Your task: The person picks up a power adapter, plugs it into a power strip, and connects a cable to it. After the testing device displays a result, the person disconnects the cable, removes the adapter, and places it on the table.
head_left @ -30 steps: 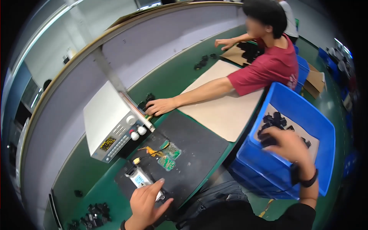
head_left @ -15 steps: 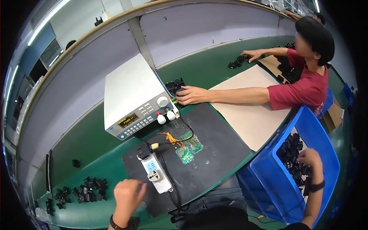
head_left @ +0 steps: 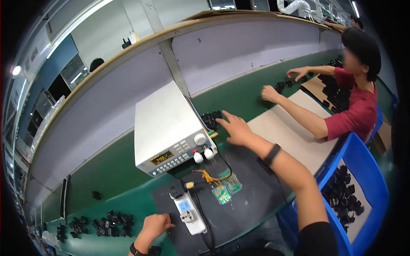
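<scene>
My right hand (head_left: 238,129) is open, its fingers stretched out at the edge of a cluster of black plug adapters (head_left: 210,119) beside the white test instrument (head_left: 171,123). Its fingertips meet or overlap the nearest adapter; which, I cannot tell. My left hand (head_left: 156,225) is curled closed near the dark mat's left edge, thumb sticking out, with nothing visible in it. Just right of that hand lies a white power strip (head_left: 193,222) with a round adapter (head_left: 187,216) and a black plug (head_left: 176,192) in it. Two green circuit boards (head_left: 222,195) with yellow wires lie on the mat.
Several black adapters (head_left: 112,224) lie on the green bench at left. A blue bin (head_left: 376,187) of black adapters stands at right. A dark object (head_left: 265,165) with a cord lies below my right forearm. A co-worker in red (head_left: 358,106) sits beyond a beige board (head_left: 294,132).
My right hand has left the blue bin and reached across to the adapters by the instrument. The co-worker's near hand has drawn back from there. The view has shifted.
</scene>
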Demonstrator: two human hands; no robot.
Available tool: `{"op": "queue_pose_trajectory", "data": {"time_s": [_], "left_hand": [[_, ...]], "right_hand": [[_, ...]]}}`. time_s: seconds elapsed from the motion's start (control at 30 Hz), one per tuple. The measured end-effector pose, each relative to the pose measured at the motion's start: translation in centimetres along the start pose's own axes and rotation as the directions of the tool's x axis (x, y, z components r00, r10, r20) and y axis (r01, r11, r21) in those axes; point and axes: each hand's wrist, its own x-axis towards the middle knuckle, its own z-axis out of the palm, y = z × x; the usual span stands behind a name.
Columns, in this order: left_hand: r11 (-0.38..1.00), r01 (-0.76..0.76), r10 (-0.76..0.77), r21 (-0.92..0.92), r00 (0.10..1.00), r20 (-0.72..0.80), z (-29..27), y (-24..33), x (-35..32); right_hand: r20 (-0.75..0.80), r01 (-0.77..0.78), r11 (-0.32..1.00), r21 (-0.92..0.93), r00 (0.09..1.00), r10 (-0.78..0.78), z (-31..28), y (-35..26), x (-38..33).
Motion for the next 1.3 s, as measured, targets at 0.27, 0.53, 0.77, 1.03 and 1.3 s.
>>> {"op": "queue_pose_trajectory", "data": {"time_s": [0.27, 0.53, 0.77, 1.03, 1.3], "left_hand": [[0.966, 0.211, -0.186, -0.151, 0.969, 0.166, 0.5, -1.2, -0.4], [0.937, 0.291, -0.248, -0.195, 0.944, 0.217, 0.3, -1.4, 0.4], [0.894, 0.435, -0.326, -0.109, 0.798, 0.507, 0.2, -1.9, 0.3], [0.876, 0.313, -0.259, -0.368, 0.947, 0.188, 1.1, -1.9, -0.5], [0.865, 0.311, -0.267, -0.393, 0.950, 0.163, 1.7, -1.9, -0.8]], "right_hand": [[0.320, -0.091, 0.987, 0.130, 0.946, 0.045, 7.8, 4.4, 12.3], [0.216, -0.097, 0.995, -0.013, 0.971, 0.098, 8.9, 7.6, 14.4], [0.043, -0.172, 0.985, 0.015, 0.984, 0.171, 10.3, 7.1, 15.2], [0.132, -0.106, 0.994, -0.024, 0.985, 0.109, 9.9, 5.0, 16.9], [0.041, -0.298, 0.954, -0.018, 0.954, 0.298, 11.7, 2.8, 17.2]]}}
